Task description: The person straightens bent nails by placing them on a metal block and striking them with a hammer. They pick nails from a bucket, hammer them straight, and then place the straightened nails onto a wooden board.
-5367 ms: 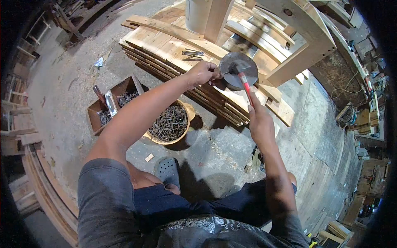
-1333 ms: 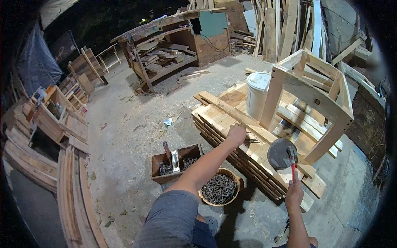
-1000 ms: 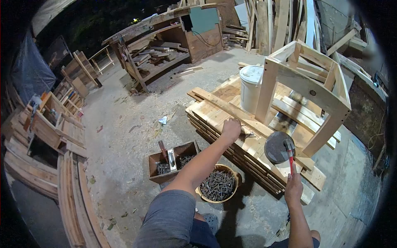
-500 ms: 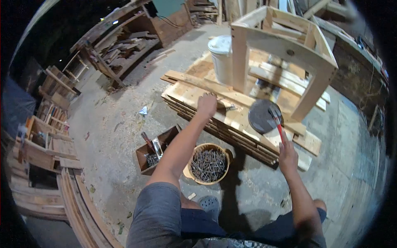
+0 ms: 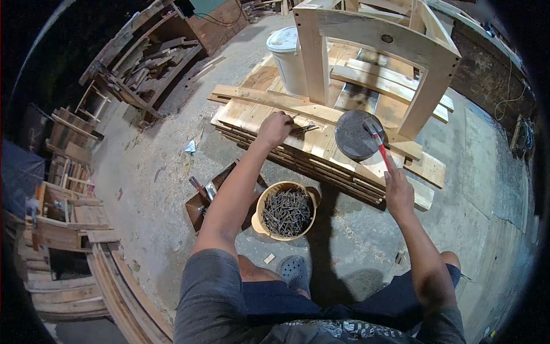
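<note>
My right hand [image 5: 399, 186] is wrapped round the red handle of a hammer [image 5: 380, 143], whose head rests over a dark round block [image 5: 354, 135] on the stacked boards [image 5: 252, 119]. My left hand [image 5: 276, 128] is closed, fingers pressed together, just above the boards near a few nails [image 5: 305, 128]; what it pinches is too small to name. Below the stack, a yellow tub [image 5: 259, 222] full of nails [image 5: 288, 212] stands on the floor. Beside it, partly behind my left forearm, is a wooden box [image 5: 195, 210] with a tool in it.
A wooden frame [image 5: 312, 57] and a white bucket [image 5: 289, 64] stand behind the stacked boards. Scrap wood fills a rack [image 5: 150, 62] at the upper left. Long planks [image 5: 117, 286] lie at the lower left. A foot in a grey clog [image 5: 294, 272] is below the tub.
The whole view has shifted, so the stack and frame sit further up and left. My left hand stays near the nails, and my right hand still holds the hammer over the round block.
</note>
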`<act>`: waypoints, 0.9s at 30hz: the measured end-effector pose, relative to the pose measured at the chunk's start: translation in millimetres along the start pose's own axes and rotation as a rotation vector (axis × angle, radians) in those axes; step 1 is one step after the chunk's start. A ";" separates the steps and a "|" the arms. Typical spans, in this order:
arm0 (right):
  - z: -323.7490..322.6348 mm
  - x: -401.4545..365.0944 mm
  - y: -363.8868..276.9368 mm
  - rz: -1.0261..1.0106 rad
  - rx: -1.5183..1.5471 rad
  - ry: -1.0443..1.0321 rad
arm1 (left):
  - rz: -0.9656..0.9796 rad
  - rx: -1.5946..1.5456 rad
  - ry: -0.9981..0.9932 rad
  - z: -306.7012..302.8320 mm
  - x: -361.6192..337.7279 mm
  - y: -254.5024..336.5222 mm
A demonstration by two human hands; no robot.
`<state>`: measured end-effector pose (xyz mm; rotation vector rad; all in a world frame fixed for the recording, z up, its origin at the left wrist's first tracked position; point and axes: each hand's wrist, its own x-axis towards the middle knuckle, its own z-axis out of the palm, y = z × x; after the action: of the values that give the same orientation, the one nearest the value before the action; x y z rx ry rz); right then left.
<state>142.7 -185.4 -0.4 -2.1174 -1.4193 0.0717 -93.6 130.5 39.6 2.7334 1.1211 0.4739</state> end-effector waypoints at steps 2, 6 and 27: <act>-0.3 0.1 0.7 -0.007 0.008 0.011 | 0.038 0.020 -0.130 -4.1 -4.0 14.5; -3.0 0.6 -2.8 0.031 -0.014 -0.019 | 0.011 0.103 -0.167 7.3 0.7 12.3; 3.6 0.8 4.9 -0.014 -0.024 0.013 | -0.278 -0.004 -0.153 25.2 15.0 -1.4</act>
<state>145.8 -184.4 -5.6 -2.1230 -1.4335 0.0354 -75.8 141.6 19.1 2.5044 1.4241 0.2240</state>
